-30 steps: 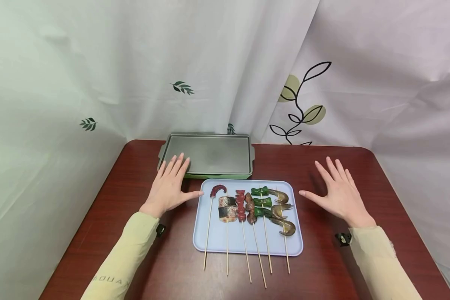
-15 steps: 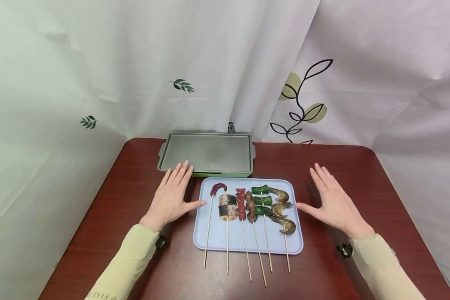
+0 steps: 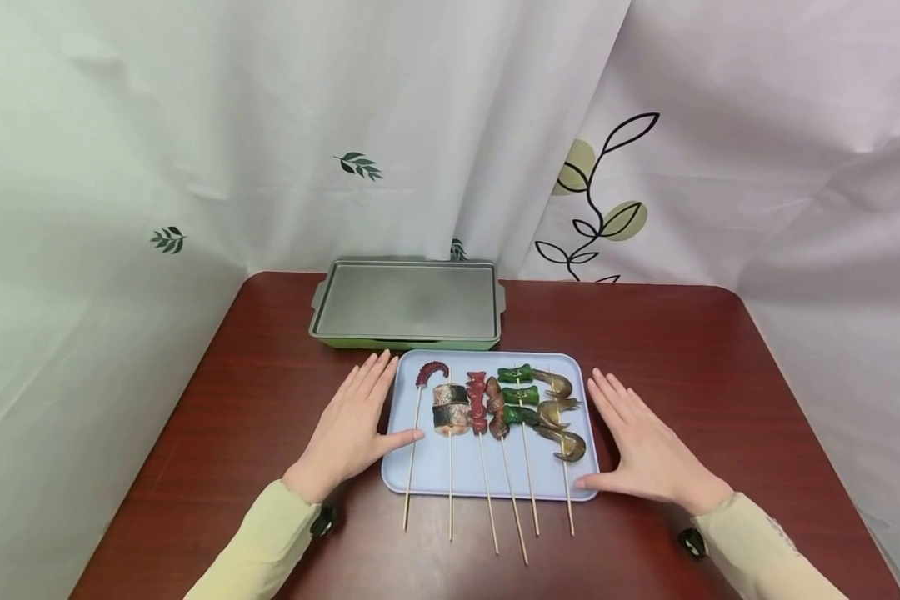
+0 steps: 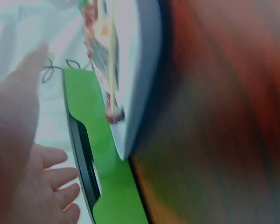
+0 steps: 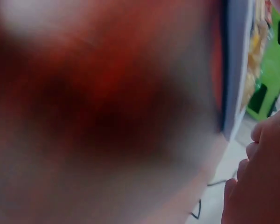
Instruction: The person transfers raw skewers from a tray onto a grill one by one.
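Observation:
A light blue tray (image 3: pixel 435 475) lies mid-table and carries several food skewers (image 3: pixel 495 408) with octopus, fish, meat, green pepper and shrimp; their sticks overhang its near edge. My left hand (image 3: pixel 352 429) lies flat at the tray's left edge, fingers straight, thumb on the tray's left rim. My right hand (image 3: pixel 641 454) lies flat at the right edge, thumb at the near right corner. Neither hand holds anything. In the blurred left wrist view the tray (image 4: pixel 144 70) and my left hand (image 4: pixel 32 177) show; the right wrist view shows the tray (image 5: pixel 235 70) edge and my right hand (image 5: pixel 261 177).
A green griddle pan (image 3: pixel 408 304) with a grey cooking plate stands behind the tray at the table's far edge. The dark red table (image 3: pixel 682 350) is fenced in by white curtains with leaf prints on the left, back and right.
Both hands have slid inward and nearer to me, from apart beside the tray to its left and right edges. The tray and skewers have stayed put.

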A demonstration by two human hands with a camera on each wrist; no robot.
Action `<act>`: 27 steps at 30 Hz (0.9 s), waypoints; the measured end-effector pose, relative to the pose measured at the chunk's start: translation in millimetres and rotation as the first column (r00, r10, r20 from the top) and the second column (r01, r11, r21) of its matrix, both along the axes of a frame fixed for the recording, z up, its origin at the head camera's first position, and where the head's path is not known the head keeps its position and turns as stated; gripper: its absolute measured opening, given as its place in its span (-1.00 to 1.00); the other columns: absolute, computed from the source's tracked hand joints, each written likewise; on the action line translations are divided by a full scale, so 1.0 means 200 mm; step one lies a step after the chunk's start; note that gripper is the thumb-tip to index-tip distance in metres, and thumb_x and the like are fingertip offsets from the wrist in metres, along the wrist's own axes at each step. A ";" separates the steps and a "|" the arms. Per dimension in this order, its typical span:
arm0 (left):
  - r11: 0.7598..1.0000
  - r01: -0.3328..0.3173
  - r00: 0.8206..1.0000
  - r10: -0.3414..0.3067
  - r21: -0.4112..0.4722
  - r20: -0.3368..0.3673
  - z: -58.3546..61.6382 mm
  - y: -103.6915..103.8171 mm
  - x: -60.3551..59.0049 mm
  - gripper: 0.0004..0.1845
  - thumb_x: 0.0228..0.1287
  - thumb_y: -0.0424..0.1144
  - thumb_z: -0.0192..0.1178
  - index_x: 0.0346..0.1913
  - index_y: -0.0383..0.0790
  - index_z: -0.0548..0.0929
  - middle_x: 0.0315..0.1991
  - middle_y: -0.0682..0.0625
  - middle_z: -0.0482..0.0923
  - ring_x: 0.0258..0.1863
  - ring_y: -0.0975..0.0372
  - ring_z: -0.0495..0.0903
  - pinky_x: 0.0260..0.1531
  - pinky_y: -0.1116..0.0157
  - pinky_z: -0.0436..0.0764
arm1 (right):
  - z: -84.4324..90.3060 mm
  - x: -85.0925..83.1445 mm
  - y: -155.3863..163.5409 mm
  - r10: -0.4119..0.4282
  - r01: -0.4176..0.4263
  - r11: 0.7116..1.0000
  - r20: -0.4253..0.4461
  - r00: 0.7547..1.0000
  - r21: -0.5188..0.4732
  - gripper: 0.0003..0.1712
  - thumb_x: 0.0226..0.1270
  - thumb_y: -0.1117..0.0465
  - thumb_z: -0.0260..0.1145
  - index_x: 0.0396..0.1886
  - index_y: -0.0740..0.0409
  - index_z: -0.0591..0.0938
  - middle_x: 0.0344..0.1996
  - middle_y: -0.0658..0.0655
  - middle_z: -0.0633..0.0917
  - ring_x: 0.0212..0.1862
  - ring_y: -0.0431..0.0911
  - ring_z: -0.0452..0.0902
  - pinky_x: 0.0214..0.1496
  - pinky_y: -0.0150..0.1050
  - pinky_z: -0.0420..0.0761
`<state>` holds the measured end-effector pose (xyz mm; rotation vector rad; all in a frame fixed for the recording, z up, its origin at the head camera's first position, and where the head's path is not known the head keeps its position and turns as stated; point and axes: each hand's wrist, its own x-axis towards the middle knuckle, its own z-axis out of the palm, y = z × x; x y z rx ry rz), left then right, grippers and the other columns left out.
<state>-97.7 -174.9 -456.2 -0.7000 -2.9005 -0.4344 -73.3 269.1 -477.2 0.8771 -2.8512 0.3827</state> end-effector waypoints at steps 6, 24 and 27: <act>0.991 -0.045 0.996 0.035 0.127 0.082 0.01 0.05 0.12 0.11 0.11 0.27 0.46 0.52 -0.39 0.26 0.50 -0.27 0.24 0.48 -0.12 0.21 0.41 -0.09 0.25 | -0.04 0.06 -0.03 0.010 -0.010 1.000 0.031 0.999 0.000 0.65 -0.25 -0.72 0.36 0.57 0.40 0.12 0.56 0.35 0.13 0.53 0.25 0.05 0.52 0.08 0.13; 0.964 -0.148 0.956 0.081 0.222 0.283 -0.03 0.18 0.25 -0.23 0.14 -0.22 0.54 0.37 -0.45 0.47 0.01 -0.16 0.62 -0.03 0.01 0.60 -0.03 0.04 0.61 | -0.07 0.04 -0.05 0.031 -0.033 0.999 0.047 0.998 0.040 0.72 -0.33 -0.80 0.29 0.54 0.46 0.16 0.53 0.38 0.18 0.54 0.26 0.02 0.54 0.05 0.10; 0.952 -0.172 0.950 0.092 0.255 0.298 -0.03 0.19 0.24 -0.28 0.08 -0.34 0.54 0.32 -0.45 0.51 -0.26 0.04 0.57 -0.33 0.23 0.55 -0.32 0.24 0.58 | -0.06 0.04 -0.05 0.026 -0.028 0.999 0.052 0.998 0.045 0.73 -0.34 -0.80 0.28 0.54 0.46 0.15 0.54 0.37 0.17 0.54 0.26 0.02 0.53 0.06 0.12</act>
